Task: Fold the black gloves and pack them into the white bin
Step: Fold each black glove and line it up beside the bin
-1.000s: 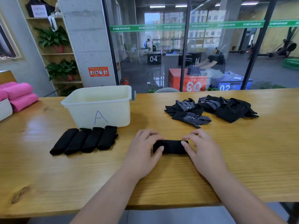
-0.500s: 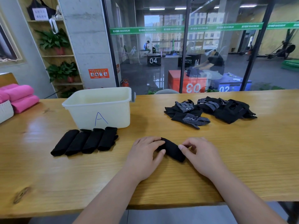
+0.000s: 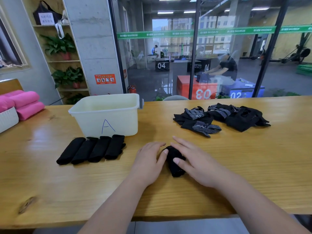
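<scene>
black knit, folded into a short bundle, the glove in hand (image 3: 174, 166) lies on the wooden table (image 3: 236, 174) at the middle of the view, its long axis running from about 11 to 5 o'clock. the left hand (image 3: 148, 163) rests flat at its 9 o'clock side, fingers nearly straight, one fingertip touching the far end. the right hand (image 3: 195, 163) lies at its 3 o'clock side, fingers stretched flat past the far end and the thumb pressing on the bundle's middle. neither hand curls round the glove; both press rather than grip.

the likeliest failure is the fold springing open. the fabric looks soft and stretchy, and only light pressure pins it. if both hands lift at once, or one drags the bundle sideways across the wood, the layers may slide and come undone.

four folded gloves (image 3: 91, 150) lie in a row at 9 o'clock, touching one another, just in front of the white bin (image 3: 121, 122) at 10 to 11 o'clock. no glove shows inside the bin, though its floor is hidden. a careless push that way could knock the row askew. the unfolded pile (image 3: 221, 118) at 1 o'clock lies well apart, so a tangle there seems unlikely.
</scene>
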